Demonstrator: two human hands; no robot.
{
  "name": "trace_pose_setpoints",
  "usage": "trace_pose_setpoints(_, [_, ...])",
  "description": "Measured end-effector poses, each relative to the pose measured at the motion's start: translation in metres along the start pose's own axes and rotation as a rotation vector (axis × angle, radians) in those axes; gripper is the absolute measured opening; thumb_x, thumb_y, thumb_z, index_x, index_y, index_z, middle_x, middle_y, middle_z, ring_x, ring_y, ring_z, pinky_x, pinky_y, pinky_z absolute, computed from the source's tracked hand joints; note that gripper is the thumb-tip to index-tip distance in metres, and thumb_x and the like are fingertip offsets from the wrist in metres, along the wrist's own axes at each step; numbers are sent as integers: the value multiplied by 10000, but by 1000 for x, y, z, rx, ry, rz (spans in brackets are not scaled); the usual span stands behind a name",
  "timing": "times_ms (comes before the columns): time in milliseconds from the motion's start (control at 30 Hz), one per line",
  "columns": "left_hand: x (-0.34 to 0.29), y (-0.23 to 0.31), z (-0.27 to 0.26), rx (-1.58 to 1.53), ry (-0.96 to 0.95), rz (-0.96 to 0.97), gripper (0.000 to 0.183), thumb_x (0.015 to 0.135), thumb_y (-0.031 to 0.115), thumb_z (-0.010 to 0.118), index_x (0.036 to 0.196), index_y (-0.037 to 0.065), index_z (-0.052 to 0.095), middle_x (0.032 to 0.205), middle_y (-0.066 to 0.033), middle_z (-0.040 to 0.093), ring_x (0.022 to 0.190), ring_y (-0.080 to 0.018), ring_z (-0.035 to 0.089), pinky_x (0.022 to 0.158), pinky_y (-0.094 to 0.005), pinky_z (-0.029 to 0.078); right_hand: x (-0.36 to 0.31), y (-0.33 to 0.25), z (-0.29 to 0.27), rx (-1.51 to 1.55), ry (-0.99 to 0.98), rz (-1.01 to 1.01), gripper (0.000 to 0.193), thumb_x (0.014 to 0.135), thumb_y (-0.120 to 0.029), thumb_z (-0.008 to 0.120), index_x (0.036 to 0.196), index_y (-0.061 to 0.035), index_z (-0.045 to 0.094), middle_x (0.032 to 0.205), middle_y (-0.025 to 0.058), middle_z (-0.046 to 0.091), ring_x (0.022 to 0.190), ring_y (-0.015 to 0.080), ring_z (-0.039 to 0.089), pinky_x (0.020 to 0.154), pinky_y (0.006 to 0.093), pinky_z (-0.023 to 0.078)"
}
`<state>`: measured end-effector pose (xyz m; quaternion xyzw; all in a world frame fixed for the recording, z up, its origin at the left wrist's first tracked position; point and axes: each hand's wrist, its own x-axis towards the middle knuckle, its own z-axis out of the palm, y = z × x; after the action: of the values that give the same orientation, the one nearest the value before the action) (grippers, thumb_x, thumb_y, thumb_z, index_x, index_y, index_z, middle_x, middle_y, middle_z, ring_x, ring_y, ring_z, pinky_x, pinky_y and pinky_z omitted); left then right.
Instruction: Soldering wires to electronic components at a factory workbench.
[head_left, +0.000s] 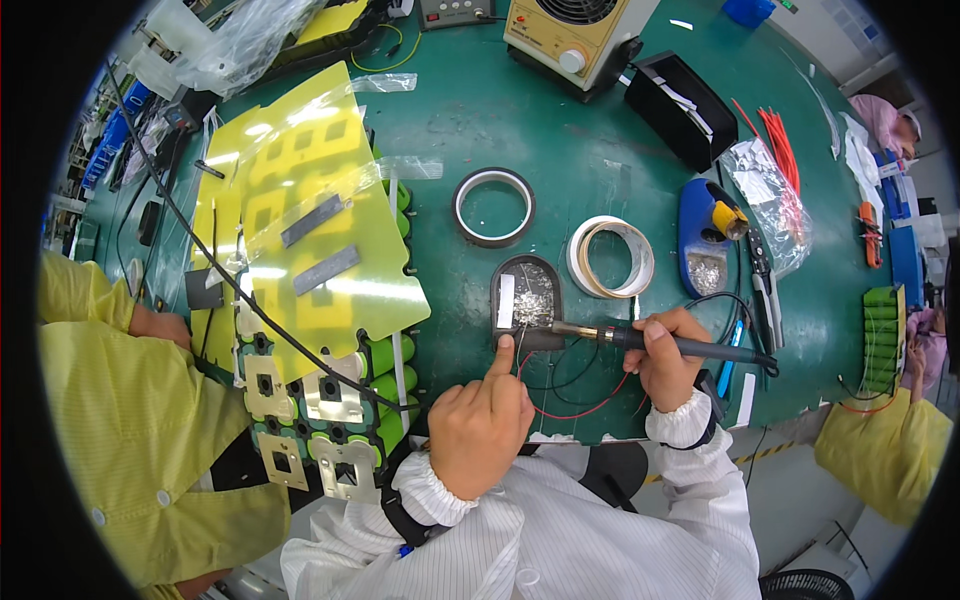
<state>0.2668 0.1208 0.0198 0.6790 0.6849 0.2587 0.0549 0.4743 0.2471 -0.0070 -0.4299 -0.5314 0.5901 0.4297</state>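
Note:
A small black tray [553, 275] with silvery solder scraps and a white strip inside lies in front of me. My left hand [478, 432] stretches its index finger to the tray's near left corner, the fingertip touching it; the other fingers are curled, and nothing shows held. My right hand [668, 362] is closed round a soldering iron [612, 335], whose metal tip points left over the tray's near edge. From beside the tray a thin red wire [575, 414] and a black wire [560, 388] loop to the right under the iron.
Two tape rolls, dark [463, 226] and white [643, 283], lie beyond the tray. A blue iron stand [693, 240] is at right. A battery pack [385, 355] under a yellow sheet [380, 290] fills the left. A person in a yellow coat [130, 430] stands there; a black cable [250, 305] crosses the pack.

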Motion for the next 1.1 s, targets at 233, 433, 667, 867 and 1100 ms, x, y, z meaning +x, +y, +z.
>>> trace_pose_setpoints(233, [0,1,1,12,8,7,268,783,14,686,1024,-82,617,985,-172,733,515,-213,579,495,-347,470,-1,1,0,10,1,-2,235,936,-194,653,866,30,638,639,87,631,503,136,612,476,262,489])
trace_pose_setpoints(433, [0,1,1,4,-7,-10,233,799,29,692,995,-68,609,1020,-179,733,520,-213,582,493,-348,466,4,4,0,95,11,-68,193,911,-173,658,911,20,645,710,74,639,556,121,613,511,244,474])
trace_pose_setpoints(667, [0,1,1,13,11,0,172,815,42,694,898,-21,556,1146,-204,711,527,-215,587,501,-343,469,9,7,-1,119,12,-34,157,897,-141,648,924,14,656,700,68,638,568,119,603,529,248,461])
trace_pose_setpoints(867, [0,2,1,21,13,4,172,817,48,696,884,-16,551,1150,-210,709,527,-213,584,505,-341,471,9,5,0,134,-17,-20,162,892,-142,651,922,16,662,693,64,637,561,119,596,524,247,461])
trace_pose_setpoints(1100, [-1,1,2,29,9,9,172,821,55,694,880,-16,549,1163,-214,703,526,-213,585,514,-341,475,8,7,0,136,18,-11,185,890,-165,660,921,17,667,697,58,637,541,119,595,507,241,468])
